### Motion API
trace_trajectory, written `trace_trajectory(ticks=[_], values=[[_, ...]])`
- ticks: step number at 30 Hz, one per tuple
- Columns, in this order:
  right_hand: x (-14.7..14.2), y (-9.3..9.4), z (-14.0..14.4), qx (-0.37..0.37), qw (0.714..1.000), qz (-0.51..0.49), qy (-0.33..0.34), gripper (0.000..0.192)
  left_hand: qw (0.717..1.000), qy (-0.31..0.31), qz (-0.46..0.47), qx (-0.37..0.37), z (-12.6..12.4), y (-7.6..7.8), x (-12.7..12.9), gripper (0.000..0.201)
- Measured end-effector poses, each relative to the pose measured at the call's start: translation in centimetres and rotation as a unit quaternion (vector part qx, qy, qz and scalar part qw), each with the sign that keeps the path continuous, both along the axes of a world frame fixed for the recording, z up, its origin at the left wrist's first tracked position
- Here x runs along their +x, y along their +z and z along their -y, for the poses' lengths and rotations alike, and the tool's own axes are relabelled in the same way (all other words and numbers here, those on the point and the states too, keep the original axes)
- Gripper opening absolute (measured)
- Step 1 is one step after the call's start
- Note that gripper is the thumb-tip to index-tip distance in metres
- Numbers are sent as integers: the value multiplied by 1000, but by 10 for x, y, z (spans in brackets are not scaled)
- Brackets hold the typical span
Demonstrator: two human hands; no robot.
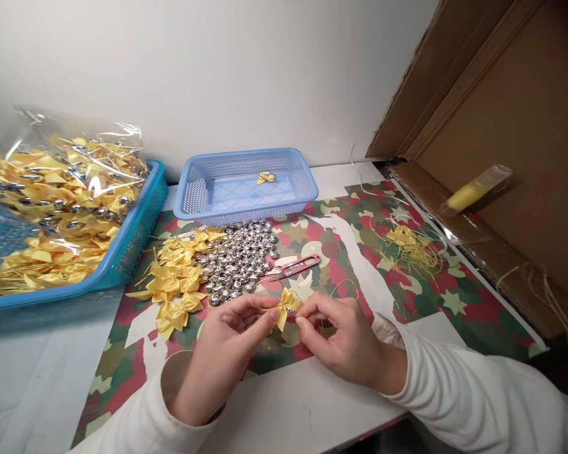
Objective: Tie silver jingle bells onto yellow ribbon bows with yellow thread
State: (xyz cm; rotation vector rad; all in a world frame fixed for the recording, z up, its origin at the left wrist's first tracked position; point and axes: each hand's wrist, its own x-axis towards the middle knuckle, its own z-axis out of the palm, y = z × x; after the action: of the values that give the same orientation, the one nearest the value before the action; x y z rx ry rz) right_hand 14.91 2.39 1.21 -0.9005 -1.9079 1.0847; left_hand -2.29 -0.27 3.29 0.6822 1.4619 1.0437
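My left hand (230, 343) pinches a small yellow ribbon bow (285, 307) between thumb and fingers. My right hand (341, 337) meets it from the right, its fingertips closed on the bow's right side or its thread. Both hands hover low over a patterned paper sheet (383, 277). Just beyond them lie a heap of silver bells (239, 258), a pile of loose yellow bows (177, 277) and pink thread snips (296, 268).
A light blue basket (203, 189) at the back holds one finished bow (266, 178). A teal tray (132, 249) at the left is full of bagged bows with bells. Yellow thread scraps (409, 249) and a cardboard box (502, 157) with a yellow spool (473, 189) are at the right.
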Motion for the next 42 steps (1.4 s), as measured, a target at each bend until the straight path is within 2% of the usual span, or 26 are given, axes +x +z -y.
trace_trajectory(ticks=[6, 10, 16, 28, 36, 42], values=[[0, -2, 1, -15, 1000, -9, 3, 9, 999, -16, -11, 30, 0, 1, 1, 21], [0, -2, 2, -14, 1000, -19, 9, 8, 991, -53, -72, 102, 1, 1, 0, 14], [1, -2, 1, -4, 1000, -14, 6, 8, 958, -89, -192, 195, 5, 0, -2, 9], [0, -1, 2, -10, 1000, -5, 3, 8, 911, -106, -314, 247, 7, 0, -2, 15], [-2, -1, 3, -24, 1000, -9, 5, 9, 838, -103, -426, 325, 6, -2, -2, 14], [-2, -1, 3, -34, 999, -11, 7, 9, 831, -103, -430, 337, 6, -4, -2, 13]])
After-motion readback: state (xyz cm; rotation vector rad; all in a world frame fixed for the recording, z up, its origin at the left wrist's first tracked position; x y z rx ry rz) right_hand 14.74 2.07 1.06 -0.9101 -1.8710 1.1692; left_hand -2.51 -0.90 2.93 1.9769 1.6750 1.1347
